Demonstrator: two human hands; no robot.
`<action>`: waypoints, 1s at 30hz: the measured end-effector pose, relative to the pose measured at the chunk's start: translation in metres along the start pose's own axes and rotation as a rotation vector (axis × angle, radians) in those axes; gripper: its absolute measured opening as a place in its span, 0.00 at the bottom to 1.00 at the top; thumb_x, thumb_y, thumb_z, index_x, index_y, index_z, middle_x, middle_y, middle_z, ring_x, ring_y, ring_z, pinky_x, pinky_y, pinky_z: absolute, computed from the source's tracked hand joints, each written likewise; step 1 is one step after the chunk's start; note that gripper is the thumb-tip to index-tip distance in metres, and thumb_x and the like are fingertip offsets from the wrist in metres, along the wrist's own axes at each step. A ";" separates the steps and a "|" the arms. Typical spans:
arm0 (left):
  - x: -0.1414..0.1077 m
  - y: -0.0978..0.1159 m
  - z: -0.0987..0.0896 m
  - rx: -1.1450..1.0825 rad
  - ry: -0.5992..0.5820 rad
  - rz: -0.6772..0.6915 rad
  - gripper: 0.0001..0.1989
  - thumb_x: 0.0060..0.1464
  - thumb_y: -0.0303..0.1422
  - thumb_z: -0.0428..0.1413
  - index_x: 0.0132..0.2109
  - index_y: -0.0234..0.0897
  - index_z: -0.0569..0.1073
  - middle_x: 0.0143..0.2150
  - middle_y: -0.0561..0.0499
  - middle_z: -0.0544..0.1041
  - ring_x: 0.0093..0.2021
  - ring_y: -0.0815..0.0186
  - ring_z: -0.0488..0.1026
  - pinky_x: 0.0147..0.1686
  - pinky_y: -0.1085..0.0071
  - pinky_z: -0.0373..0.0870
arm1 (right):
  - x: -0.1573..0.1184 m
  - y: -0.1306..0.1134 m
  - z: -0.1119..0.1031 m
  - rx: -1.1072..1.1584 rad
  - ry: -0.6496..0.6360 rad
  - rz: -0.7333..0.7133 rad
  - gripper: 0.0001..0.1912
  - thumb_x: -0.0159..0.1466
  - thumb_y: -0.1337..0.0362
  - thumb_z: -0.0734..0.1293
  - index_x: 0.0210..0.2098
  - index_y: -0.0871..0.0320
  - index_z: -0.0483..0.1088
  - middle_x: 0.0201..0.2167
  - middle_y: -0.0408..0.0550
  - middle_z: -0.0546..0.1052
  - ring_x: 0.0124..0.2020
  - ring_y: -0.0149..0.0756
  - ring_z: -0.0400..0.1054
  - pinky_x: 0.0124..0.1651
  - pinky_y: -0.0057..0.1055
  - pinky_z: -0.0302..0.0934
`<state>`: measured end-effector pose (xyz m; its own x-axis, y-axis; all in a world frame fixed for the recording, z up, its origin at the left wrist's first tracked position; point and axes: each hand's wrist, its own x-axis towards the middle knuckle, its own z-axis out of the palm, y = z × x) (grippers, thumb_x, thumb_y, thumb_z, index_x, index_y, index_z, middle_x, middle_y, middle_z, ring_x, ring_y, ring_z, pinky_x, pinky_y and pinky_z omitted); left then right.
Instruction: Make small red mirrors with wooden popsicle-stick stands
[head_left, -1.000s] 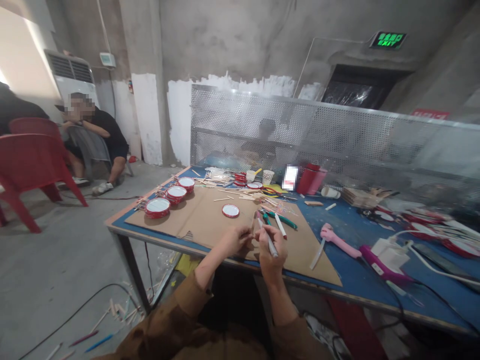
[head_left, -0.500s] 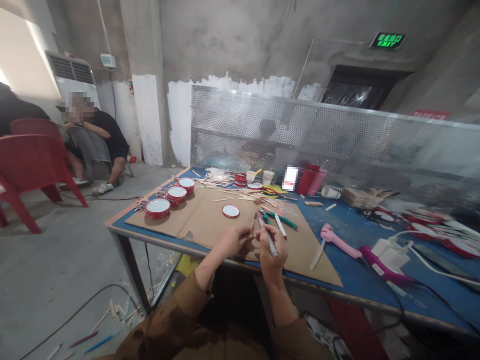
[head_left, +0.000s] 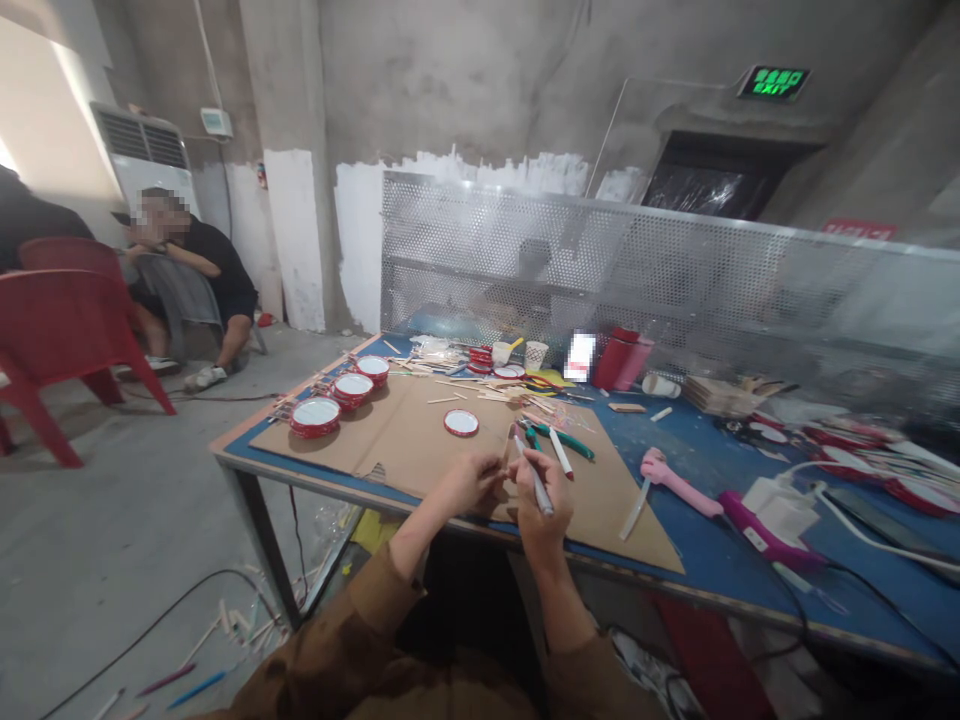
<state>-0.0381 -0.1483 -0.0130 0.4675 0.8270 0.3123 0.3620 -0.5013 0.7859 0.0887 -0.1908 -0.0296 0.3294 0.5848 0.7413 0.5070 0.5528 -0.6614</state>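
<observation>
My right hand (head_left: 545, 500) is closed around a whitish marker pen (head_left: 540, 490), whose pinkish tip points away from me over the cardboard. Close beside it, my left hand (head_left: 474, 482) has its fingers pinched on a thin, light-coloured stick (head_left: 511, 440) that rises near the marker's tip. Whether the tip touches the stick I cannot tell. Just beyond the hands lie a white marker with a red end (head_left: 561, 453) and green-handled pliers (head_left: 574, 446). A small red-rimmed drum (head_left: 461, 422) with a white face lies flat ahead of my left hand.
Several small red drums (head_left: 315, 417) line the left side of the cardboard sheet (head_left: 405, 430). Loose wooden sticks (head_left: 491, 392) and paper cups (head_left: 535, 355) are farther back. On the right are a pink glue gun (head_left: 682, 484) and a purple power strip (head_left: 765, 530) with cables.
Both hands keep nearly the same place and grip. The marker in my right hand has shifted very slightly.
</observation>
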 end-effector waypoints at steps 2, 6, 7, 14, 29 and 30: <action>0.001 -0.002 0.001 -0.008 0.003 0.002 0.13 0.54 0.33 0.50 0.24 0.34 0.62 0.21 0.58 0.59 0.26 0.72 0.56 0.27 0.77 0.54 | 0.000 0.000 0.000 -0.022 -0.027 -0.027 0.11 0.63 0.59 0.62 0.41 0.57 0.69 0.33 0.48 0.77 0.33 0.36 0.73 0.38 0.34 0.68; 0.002 -0.004 0.002 -0.021 0.003 -0.001 0.12 0.54 0.33 0.50 0.24 0.34 0.62 0.21 0.58 0.59 0.26 0.72 0.56 0.28 0.76 0.55 | 0.000 0.000 0.001 -0.028 -0.002 0.009 0.11 0.63 0.59 0.62 0.41 0.58 0.69 0.32 0.47 0.77 0.32 0.35 0.72 0.37 0.33 0.68; 0.001 -0.003 0.002 -0.017 0.003 -0.002 0.12 0.54 0.33 0.50 0.24 0.34 0.61 0.21 0.58 0.58 0.26 0.72 0.56 0.27 0.76 0.54 | 0.000 0.000 0.001 -0.012 0.012 0.027 0.11 0.64 0.59 0.62 0.41 0.58 0.69 0.31 0.46 0.77 0.30 0.35 0.72 0.36 0.32 0.68; 0.001 -0.002 0.002 -0.032 -0.008 0.003 0.11 0.55 0.33 0.50 0.26 0.34 0.65 0.22 0.57 0.61 0.27 0.72 0.58 0.29 0.77 0.57 | 0.001 -0.001 0.001 -0.048 -0.029 -0.043 0.11 0.63 0.59 0.62 0.41 0.58 0.70 0.34 0.49 0.77 0.35 0.38 0.73 0.41 0.36 0.67; 0.000 -0.001 0.000 0.007 -0.006 0.010 0.13 0.55 0.34 0.50 0.25 0.33 0.63 0.22 0.58 0.59 0.26 0.72 0.56 0.28 0.77 0.54 | 0.001 -0.002 0.001 0.002 0.018 0.011 0.11 0.64 0.59 0.62 0.42 0.58 0.69 0.30 0.46 0.77 0.29 0.34 0.72 0.35 0.32 0.68; 0.000 -0.001 0.000 0.011 -0.009 0.012 0.13 0.55 0.34 0.50 0.25 0.33 0.64 0.22 0.58 0.60 0.26 0.72 0.56 0.28 0.77 0.54 | 0.001 -0.001 0.001 0.010 0.020 0.018 0.11 0.64 0.59 0.61 0.42 0.58 0.69 0.30 0.46 0.77 0.29 0.34 0.72 0.35 0.31 0.68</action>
<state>-0.0384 -0.1477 -0.0139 0.4789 0.8189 0.3165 0.3650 -0.5136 0.7765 0.0876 -0.1903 -0.0287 0.3544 0.5828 0.7313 0.4931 0.5480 -0.6756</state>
